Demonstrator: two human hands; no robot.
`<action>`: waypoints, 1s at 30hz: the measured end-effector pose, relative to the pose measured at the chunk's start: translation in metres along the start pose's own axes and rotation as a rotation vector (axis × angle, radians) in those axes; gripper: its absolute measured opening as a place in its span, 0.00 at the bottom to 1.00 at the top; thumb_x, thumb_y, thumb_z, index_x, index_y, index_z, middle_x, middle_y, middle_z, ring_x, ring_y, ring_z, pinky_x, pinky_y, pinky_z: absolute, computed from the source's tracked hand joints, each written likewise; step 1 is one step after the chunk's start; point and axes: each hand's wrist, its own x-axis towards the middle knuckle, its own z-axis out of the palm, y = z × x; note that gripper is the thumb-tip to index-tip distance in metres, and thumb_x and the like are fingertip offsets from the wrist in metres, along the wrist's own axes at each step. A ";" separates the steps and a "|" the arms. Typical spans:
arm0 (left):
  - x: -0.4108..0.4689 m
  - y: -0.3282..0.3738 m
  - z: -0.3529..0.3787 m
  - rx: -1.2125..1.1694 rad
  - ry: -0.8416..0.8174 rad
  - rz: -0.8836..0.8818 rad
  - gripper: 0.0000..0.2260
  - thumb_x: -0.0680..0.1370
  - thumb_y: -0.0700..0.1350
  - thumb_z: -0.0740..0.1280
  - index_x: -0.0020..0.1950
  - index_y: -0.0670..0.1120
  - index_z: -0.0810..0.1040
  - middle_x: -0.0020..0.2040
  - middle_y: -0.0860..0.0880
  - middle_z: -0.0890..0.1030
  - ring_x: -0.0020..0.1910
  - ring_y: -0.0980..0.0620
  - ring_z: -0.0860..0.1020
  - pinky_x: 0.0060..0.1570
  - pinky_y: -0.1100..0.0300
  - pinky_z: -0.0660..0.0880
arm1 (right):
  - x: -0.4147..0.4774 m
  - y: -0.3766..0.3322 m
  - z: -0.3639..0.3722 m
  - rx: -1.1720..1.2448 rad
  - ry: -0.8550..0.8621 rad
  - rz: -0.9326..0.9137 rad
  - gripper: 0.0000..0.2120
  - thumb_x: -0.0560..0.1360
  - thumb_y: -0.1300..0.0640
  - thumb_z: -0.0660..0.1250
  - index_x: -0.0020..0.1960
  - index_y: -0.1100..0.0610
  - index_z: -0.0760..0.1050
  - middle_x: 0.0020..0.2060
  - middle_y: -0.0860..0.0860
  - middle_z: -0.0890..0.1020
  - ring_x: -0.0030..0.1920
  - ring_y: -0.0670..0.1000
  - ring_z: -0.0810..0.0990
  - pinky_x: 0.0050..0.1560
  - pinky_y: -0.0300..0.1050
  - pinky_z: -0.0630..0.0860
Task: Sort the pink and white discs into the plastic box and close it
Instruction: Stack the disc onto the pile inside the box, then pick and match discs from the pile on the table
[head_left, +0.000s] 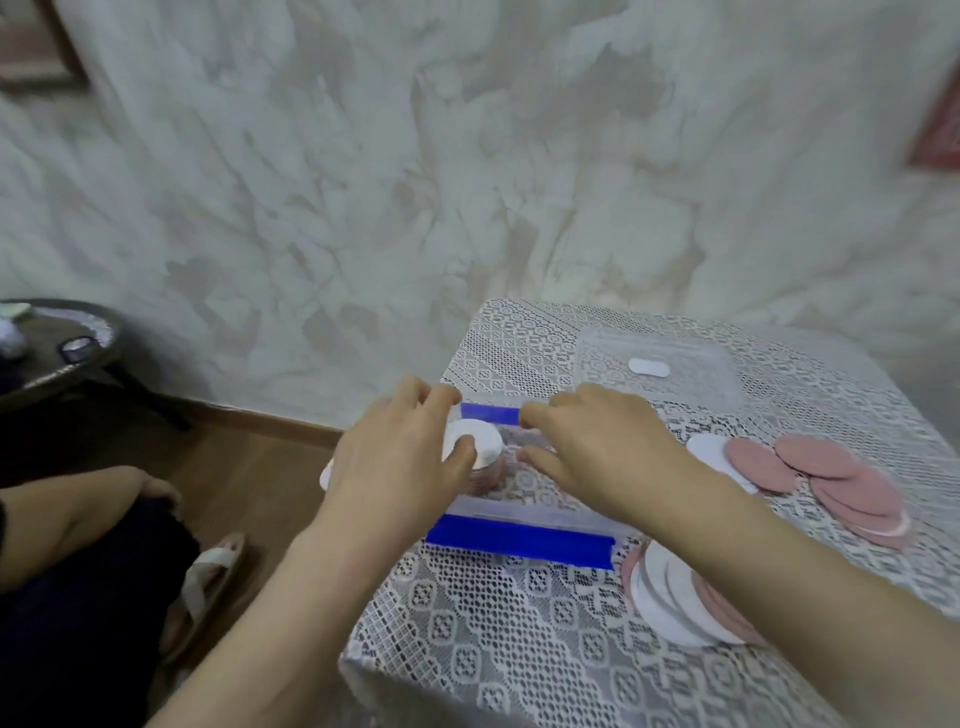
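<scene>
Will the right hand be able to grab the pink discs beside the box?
Probably yes. The right hand is at the plastic box, and the pink discs lie uncovered on the lace cloth just to its right, with only a flat white disc between.

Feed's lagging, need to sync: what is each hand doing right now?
Left hand: grips the disc stack inside the plastic box.
Right hand: over the box, fingers curled; cannot tell if holding anything.

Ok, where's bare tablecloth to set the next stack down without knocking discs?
Best: the near strip of lace tablecloth, bordered by the plastic box behind and the mixed disc pile on the right. Also the far corner left of the lid. Right of the box is crowded: white and pink discs fan out there.
</scene>
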 end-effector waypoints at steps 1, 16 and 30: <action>0.002 0.008 0.001 0.011 0.005 0.034 0.19 0.80 0.57 0.62 0.69 0.54 0.71 0.62 0.52 0.75 0.55 0.48 0.76 0.47 0.53 0.76 | -0.007 0.004 -0.005 -0.012 0.010 0.015 0.16 0.83 0.40 0.56 0.61 0.50 0.72 0.51 0.49 0.80 0.54 0.56 0.77 0.40 0.47 0.66; -0.001 0.163 0.035 -0.051 0.031 0.377 0.17 0.79 0.54 0.64 0.66 0.50 0.76 0.57 0.50 0.79 0.54 0.45 0.76 0.44 0.52 0.74 | -0.153 0.090 -0.025 -0.041 0.020 0.398 0.15 0.83 0.41 0.55 0.63 0.47 0.72 0.55 0.48 0.78 0.60 0.55 0.75 0.44 0.48 0.66; -0.039 0.210 0.103 0.064 -0.145 0.478 0.16 0.77 0.56 0.59 0.56 0.50 0.80 0.51 0.49 0.80 0.45 0.45 0.75 0.37 0.51 0.74 | -0.220 0.113 0.026 0.094 -0.085 0.498 0.14 0.83 0.42 0.56 0.61 0.48 0.72 0.54 0.47 0.77 0.56 0.54 0.75 0.44 0.50 0.73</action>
